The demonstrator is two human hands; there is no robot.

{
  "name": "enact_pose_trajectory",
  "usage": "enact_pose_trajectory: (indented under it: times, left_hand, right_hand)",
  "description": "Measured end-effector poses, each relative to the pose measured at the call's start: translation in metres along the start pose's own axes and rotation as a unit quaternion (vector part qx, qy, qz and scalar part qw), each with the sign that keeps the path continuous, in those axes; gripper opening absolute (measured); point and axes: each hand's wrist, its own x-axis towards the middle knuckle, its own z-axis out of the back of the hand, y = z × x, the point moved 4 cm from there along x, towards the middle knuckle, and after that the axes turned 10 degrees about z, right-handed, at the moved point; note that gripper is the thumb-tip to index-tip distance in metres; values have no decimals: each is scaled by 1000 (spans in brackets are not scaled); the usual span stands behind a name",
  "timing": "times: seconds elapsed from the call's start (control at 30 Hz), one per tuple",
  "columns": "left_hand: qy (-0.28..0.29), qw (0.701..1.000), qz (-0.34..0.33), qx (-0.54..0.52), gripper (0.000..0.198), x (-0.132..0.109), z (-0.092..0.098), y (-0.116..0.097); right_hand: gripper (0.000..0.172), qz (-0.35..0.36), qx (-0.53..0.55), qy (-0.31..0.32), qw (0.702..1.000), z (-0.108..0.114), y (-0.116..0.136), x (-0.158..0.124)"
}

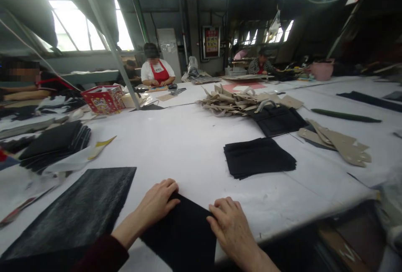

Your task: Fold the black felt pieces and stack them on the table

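Observation:
A black fabric piece (pixel 185 234) lies at the table's near edge, between my two hands. My left hand (pixel 161 198) grips its far left corner, thumb on top and fingers curled over the edge. At the far right corner, my right hand (pixel 230 226) pinches the same cloth between thumb and fingers. To the left lies a larger dark sheet with a greyish, dusty-looking surface (pixel 81 201). Beyond my right hand sits a stack of black fabric pieces (pixel 259 157) with slightly uneven edges.
The white table (pixel 169 142) carries a beige heap of straps and cut pieces (pixel 232 102), a black pocketed piece (pixel 276 119), beige shaped pieces (pixel 337 142) and a folded dark stack (pixel 53 140). A pole (pixel 109 42) rises beside a red box (pixel 103 99). Several people work farther back.

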Motion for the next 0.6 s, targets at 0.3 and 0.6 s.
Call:
enact_pose_trajectory:
  times: [0.3,0.6]
  left_hand:
    - [104,991,23,-84,14,-12,-5,-24]
    - [193,940,6,-283,17,30,-2,-103]
  right_hand:
    - [66,-12,206,-35,978,-33,-23,-7]
    - [27,-213,319,34,923,73,-109,-27]
